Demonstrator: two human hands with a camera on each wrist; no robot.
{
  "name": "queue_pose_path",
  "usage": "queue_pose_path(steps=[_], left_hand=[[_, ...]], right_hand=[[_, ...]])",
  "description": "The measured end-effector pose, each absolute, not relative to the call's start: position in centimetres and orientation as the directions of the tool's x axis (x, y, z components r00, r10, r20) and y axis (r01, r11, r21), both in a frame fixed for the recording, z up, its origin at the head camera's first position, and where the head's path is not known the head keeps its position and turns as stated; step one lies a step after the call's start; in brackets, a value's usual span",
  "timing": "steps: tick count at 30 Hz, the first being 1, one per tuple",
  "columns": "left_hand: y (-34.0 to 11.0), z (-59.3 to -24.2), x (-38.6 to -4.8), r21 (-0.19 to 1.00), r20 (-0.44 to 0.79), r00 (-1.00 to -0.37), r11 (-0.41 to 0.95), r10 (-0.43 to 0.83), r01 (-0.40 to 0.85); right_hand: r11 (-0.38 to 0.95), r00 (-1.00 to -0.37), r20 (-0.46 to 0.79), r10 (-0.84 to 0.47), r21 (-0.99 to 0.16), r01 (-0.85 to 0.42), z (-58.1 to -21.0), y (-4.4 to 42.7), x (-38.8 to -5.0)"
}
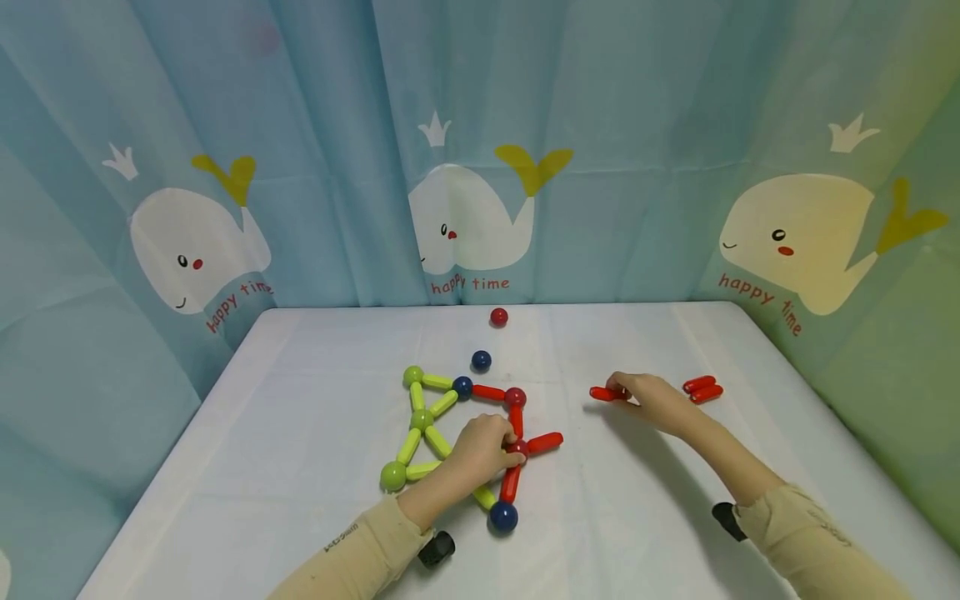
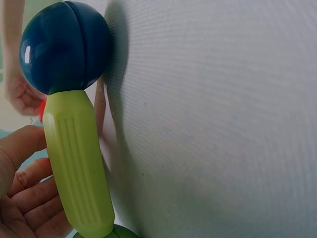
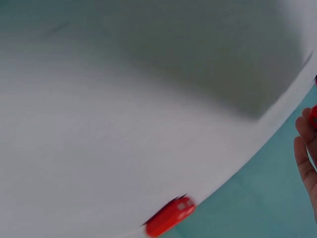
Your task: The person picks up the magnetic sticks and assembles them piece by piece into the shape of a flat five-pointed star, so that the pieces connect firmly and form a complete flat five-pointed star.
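Note:
In the head view my left hand (image 1: 474, 450) pinches the red ball (image 1: 519, 452) at the right side of a flat frame of magnetic rods and balls. A red rod (image 1: 545, 442) sticks out from that ball to the right. The frame joins lime rods (image 2: 78, 158), lime balls (image 1: 393, 476), red rods (image 1: 510, 484), and dark blue balls (image 2: 64, 47). To the right, above the table, my right hand (image 1: 651, 402) holds a loose red rod (image 1: 603, 393) by one end, apart from the frame. In the right wrist view only part of that hand (image 3: 308, 148) shows.
Two red rods (image 1: 705, 393) lie side by side right of my right hand. A loose blue ball (image 1: 482, 361) and a red ball (image 1: 498, 317) sit behind the frame. Behind the white table (image 1: 300, 533) hangs a whale-print curtain (image 1: 637, 150).

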State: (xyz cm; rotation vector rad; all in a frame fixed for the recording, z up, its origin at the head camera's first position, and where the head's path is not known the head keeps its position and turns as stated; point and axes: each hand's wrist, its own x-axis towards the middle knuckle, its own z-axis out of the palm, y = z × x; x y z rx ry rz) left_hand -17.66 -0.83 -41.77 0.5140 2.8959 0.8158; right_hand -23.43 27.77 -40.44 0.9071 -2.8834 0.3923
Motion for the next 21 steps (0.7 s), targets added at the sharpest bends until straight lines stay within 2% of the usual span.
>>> queue_pose_path(steps=[13, 21], left_hand=[[-0.9, -41.6, -17.6, 0.506, 0.018, -0.939, 0.807, 0.343, 0.305], [-0.9, -41.7, -17.7, 0.519, 0.009, -0.935, 0.798, 0.353, 0.306]], right_hand=[[0.754, -0.795, 0.132, -0.592, -0.257, -0.604, -40.6, 23.1, -24.6], [0.722, -0.793, 0.133, -0.595, -0.346, -0.600, -41.2, 21.0, -25.0]])
